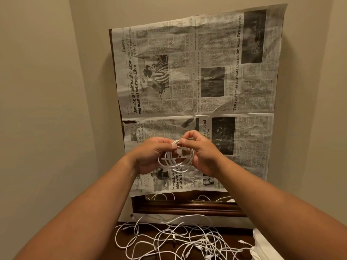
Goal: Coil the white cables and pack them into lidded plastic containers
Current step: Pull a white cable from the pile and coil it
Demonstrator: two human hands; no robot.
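A coiled white cable [185,163] hangs in the air between both hands, in front of the newspaper. My left hand [150,156] grips the coil's left side, thumb pressed near the top. My right hand [202,152] pinches the cable's end at the top of the coil with thumb and curled fingers. A tangle of several loose white cables [180,239] lies on the dark wooden tabletop [144,233] below my arms. No lidded container is clearly in view.
A newspaper sheet [206,72] covers a dark wood-framed mirror [187,205] leaning against the beige wall. Something white and flat [262,243] lies at the table's right edge. Walls close in on both sides.
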